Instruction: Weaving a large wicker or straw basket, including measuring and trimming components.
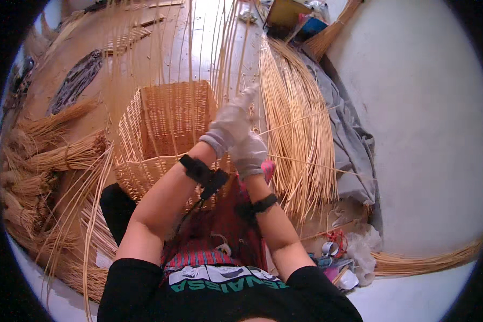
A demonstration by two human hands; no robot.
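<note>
A square wicker basket (169, 121) with woven walls sits in front of me. Long thin upright rods (190, 48) rise from its rim. Both my hands wear pale gloves and meet at the basket's right side. My left hand (229, 126) is uppermost, its fingers pointing away and to the right. Those fingers are smeared by motion, so their grip does not show. Just below and to the right, my right hand (249, 153) looks closed, its fingers partly hidden by the left. A thin wicker rod (298, 121) slants off to the right from beside it.
A large spread of wicker rods (300, 129) lies right of the basket, on grey cloth (349, 155) by a pale wall. Tied bundles (70, 153) are heaped at the left. A plastic bag (365, 255) and small items lie at the lower right.
</note>
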